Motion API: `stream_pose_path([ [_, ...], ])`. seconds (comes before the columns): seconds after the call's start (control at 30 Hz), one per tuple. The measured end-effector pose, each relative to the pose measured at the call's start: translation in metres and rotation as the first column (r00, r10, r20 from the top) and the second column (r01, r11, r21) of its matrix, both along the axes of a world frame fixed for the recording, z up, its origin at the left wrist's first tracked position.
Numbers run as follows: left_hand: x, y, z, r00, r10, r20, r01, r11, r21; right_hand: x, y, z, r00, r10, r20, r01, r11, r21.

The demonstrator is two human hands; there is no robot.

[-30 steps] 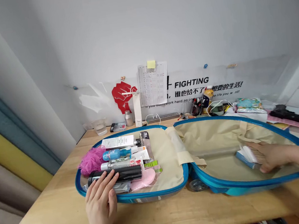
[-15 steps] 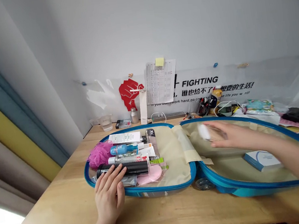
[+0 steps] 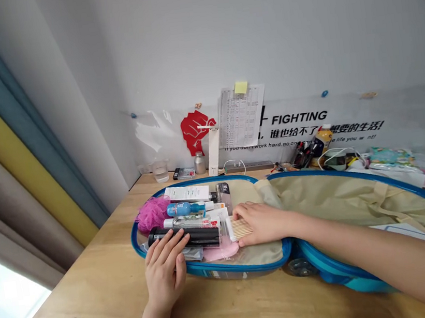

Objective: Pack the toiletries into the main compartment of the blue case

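Observation:
My left hand (image 3: 167, 269) lies with stretched fingers across a black cylindrical container (image 3: 203, 236) at the near side of the left suitcase half (image 3: 264, 251). In my right hand (image 3: 258, 222) is a pack of cotton swabs (image 3: 240, 227), gripped between thumb and fingers just right of the black container. Under and beside the swabs is a pink flat oval item (image 3: 220, 252), partly hidden. Behind the black container lie a clear bottle (image 3: 189, 222), a blue pump bottle (image 3: 182, 208) and a white box (image 3: 188, 193). A purple bath puff (image 3: 152, 214) fills the left end.
The right suitcase half (image 3: 318, 192) lies open, with a white and blue box (image 3: 410, 231) partly behind my right forearm. Along the wall stand a glass of water (image 3: 160, 172), a white lamp (image 3: 213, 151), a power strip (image 3: 250, 166) and a yellow-capped drink bottle (image 3: 323, 139).
My right hand has carried the cotton swabs leftward from above the right suitcase half into the left half. My left hand stays on the black container. The view has shifted slightly.

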State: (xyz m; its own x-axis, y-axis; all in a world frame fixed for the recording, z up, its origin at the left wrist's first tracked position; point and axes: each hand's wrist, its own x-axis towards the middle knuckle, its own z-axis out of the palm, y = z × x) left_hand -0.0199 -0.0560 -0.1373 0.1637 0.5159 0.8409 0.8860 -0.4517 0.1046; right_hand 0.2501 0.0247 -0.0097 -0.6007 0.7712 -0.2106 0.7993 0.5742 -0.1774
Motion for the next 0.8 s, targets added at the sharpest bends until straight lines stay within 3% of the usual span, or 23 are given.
stream_pose_path([
  [0.23, 0.0, -0.001, 0.002, 1.0, -0.014, 0.005, 0.014, 1.0, 0.009, -0.003, 0.008, -0.015, 0.991, 0.071, -0.113, -0.079, 0.994, -0.069],
  [0.33, -0.001, -0.001, 0.001, 1.0, -0.014, 0.001, 0.014, 1.0, 0.008, 0.003, 0.013, 0.002, 0.984, 0.086, -0.159, -0.093, 0.995, -0.038],
  [0.43, -0.001, -0.001, 0.001, 1.0, -0.005, -0.006, 0.005, 1.0, -0.004, 0.03, 0.015, 0.036, 0.975, -0.02, -0.22, 0.032, 0.998, 0.049],
  [0.53, -0.002, -0.001, 0.0, 1.0, -0.006, -0.003, 0.006, 1.0, 0.002, 0.086, 0.016, 0.065, 0.937, -0.295, -0.187, 0.31, 0.949, 0.058],
  [0.6, -0.002, -0.001, 0.0, 1.0, -0.01, -0.004, 0.01, 1.0, 0.005, 0.137, 0.017, 0.067, 0.883, -0.462, -0.077, 0.466, 0.884, 0.031],
  [0.67, -0.001, -0.001, 0.001, 1.0, -0.012, -0.004, 0.012, 1.0, 0.002, 0.194, 0.016, 0.053, 0.812, -0.582, 0.046, 0.579, 0.813, 0.061],
  [0.8, -0.001, -0.002, 0.001, 1.0, -0.013, 0.018, 0.013, 1.0, -0.006, 0.292, -0.003, -0.001, 0.653, -0.721, 0.232, 0.722, 0.685, 0.096],
])
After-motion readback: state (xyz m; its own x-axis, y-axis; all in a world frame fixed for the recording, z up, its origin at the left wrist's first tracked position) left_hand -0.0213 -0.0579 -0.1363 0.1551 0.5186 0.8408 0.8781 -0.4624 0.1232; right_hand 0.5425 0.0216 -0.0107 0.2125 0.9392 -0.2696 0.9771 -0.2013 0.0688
